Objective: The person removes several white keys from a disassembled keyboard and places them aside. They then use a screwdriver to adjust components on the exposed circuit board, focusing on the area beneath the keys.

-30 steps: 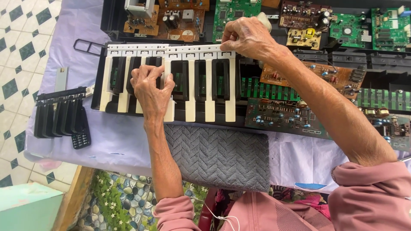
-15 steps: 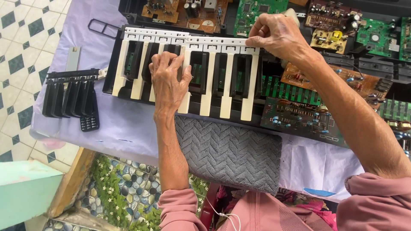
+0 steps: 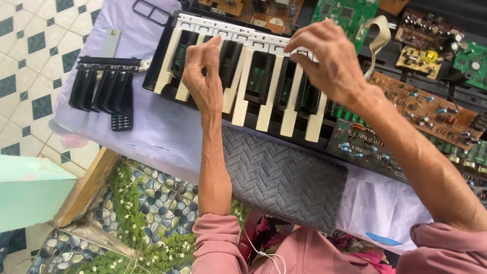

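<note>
Both your hands work on the block of white piano keys on the bench.

Your left hand (image 3: 204,76) rests on the key block (image 3: 243,76), fingers curled and pressed together over the near end of a white key; whether they pinch it, you cannot tell. Your right hand (image 3: 324,63) sits to its right, fingers spread and bent down onto the white strip along the block's far edge. Left of your left hand lies a loose set of black keys (image 3: 101,86), a small dark phone (image 3: 122,121) just beside it. Circuit boards (image 3: 421,109) lie right of your right hand. A grey patterned pad (image 3: 284,177) lies nearer you.
</note>
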